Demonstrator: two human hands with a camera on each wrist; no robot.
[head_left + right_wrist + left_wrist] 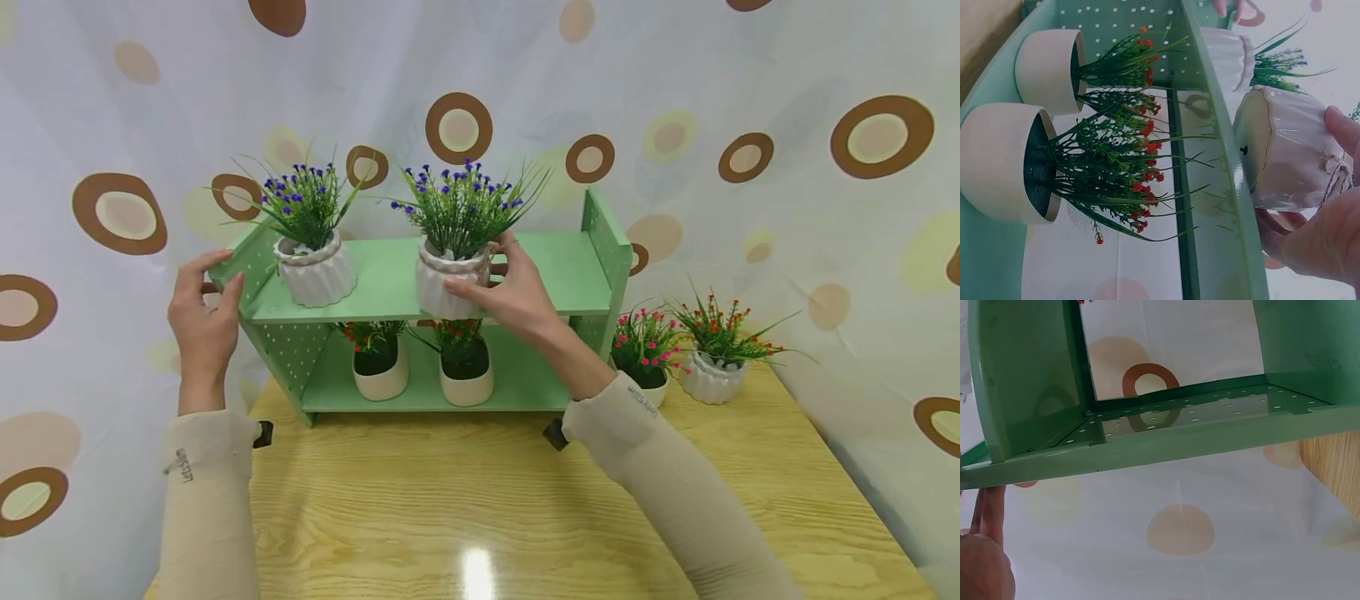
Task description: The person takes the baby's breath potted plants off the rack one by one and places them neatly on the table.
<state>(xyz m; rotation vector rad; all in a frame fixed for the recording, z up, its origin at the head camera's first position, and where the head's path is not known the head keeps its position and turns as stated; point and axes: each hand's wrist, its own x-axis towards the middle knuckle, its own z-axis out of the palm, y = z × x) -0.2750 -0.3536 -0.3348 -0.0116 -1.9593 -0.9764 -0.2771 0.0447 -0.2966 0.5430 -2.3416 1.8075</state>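
Observation:
My right hand (517, 292) grips a white ribbed flowerpot (442, 283) with purple flowers, thumb at its front and fingers around its right side. In the right wrist view the underside of this pot (1291, 150) shows, close to the edge of the upper board; twine hangs on its side. A matching white pot (318, 275) with purple flowers stands on the left of the upper board. My left hand (204, 321) holds the top left corner of the green shelf (540, 275), with fingers against the outer side of the end panel (1035, 465).
Two cream pots (381, 379) with red flowers stand on the lower board. Right of the shelf, on the wooden table (420, 492), are a pot with pink flowers (648, 346) and a white pot with red flowers (712, 379). A circle-patterned curtain (510, 75) hangs behind.

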